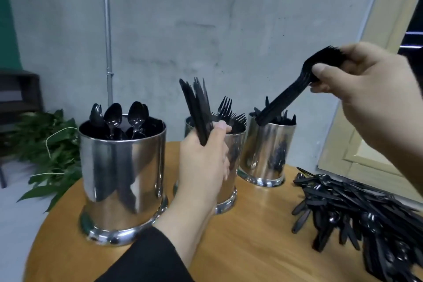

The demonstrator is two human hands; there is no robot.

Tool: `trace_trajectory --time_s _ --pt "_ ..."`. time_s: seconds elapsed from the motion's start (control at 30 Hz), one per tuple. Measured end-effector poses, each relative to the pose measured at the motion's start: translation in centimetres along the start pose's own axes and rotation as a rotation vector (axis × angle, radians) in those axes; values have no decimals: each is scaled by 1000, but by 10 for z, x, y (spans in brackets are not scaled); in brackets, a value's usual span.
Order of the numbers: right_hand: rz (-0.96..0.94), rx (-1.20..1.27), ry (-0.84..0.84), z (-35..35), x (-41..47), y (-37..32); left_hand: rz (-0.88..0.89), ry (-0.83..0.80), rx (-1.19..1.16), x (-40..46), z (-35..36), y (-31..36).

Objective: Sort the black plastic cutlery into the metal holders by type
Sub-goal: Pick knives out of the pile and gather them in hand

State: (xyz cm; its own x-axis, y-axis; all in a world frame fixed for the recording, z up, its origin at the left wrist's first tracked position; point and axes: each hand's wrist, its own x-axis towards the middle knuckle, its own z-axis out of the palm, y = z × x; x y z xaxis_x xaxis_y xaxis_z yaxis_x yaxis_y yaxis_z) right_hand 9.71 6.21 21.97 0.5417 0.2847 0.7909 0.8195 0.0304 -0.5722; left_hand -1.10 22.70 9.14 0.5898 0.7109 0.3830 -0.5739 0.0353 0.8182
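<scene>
Right hand (366,89) pinches fork bundle (297,91), handles entering right holder (266,155); lower straight, then release. Left hand (203,162) grips knives (196,107).

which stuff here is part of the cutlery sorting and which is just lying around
Part of the job: spoon holder, fork holder, right-hand holder, loose cutlery pile, bundle in left hand, fork bundle in right hand.

Lying about: leafy branches, dark chair.
</scene>
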Motion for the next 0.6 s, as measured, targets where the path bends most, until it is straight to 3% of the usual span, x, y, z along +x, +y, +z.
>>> trace_trajectory --time_s 0.33,0.6 --pt "-76 -96 -132 91 27 -8 -58 1 -78 10 -20 12" --pt "-105 -628 -524 136 8 8 -108 19 -90 8 -24 16"
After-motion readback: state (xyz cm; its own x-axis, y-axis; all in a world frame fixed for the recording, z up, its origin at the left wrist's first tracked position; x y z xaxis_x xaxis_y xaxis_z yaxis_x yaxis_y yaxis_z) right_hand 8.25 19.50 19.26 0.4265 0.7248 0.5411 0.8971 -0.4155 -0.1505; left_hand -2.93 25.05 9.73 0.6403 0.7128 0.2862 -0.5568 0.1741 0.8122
